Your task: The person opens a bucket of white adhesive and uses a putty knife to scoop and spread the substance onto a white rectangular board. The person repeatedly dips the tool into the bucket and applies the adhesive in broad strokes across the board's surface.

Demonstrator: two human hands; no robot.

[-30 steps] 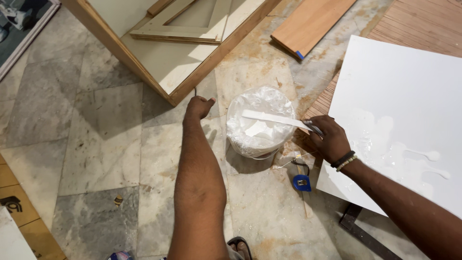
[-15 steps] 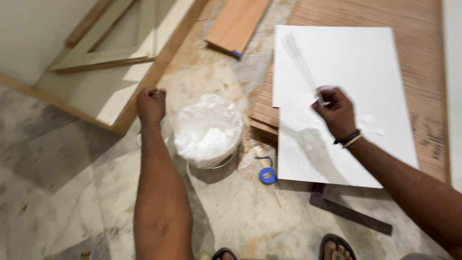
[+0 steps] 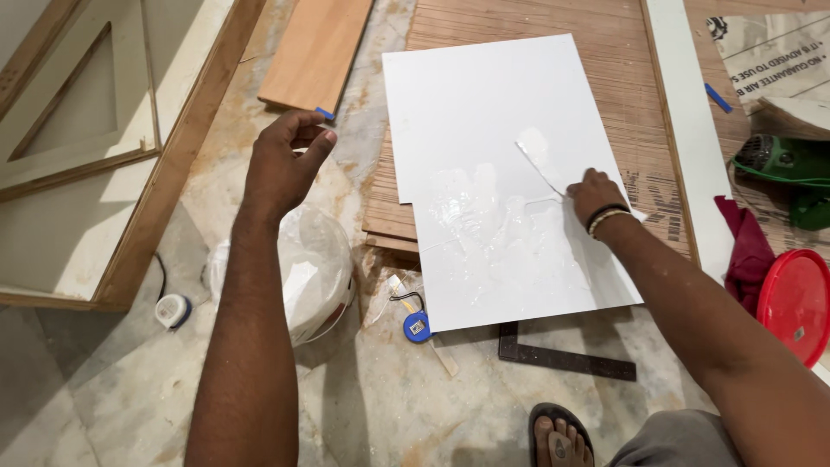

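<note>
Since half a second ago the right hand (image 3: 595, 192) has drawn its flat white spreader (image 3: 539, 157) across the white sheet (image 3: 484, 112), leaving a wet glossy smear, so the spreading looks well underway. The left hand (image 3: 284, 160) has lifted off the white bucket (image 3: 316, 268) and hovers loosely curled, holding nothing. Further right sits a red lid (image 3: 794, 303); beyond, a printed sack (image 3: 778, 52).
</note>
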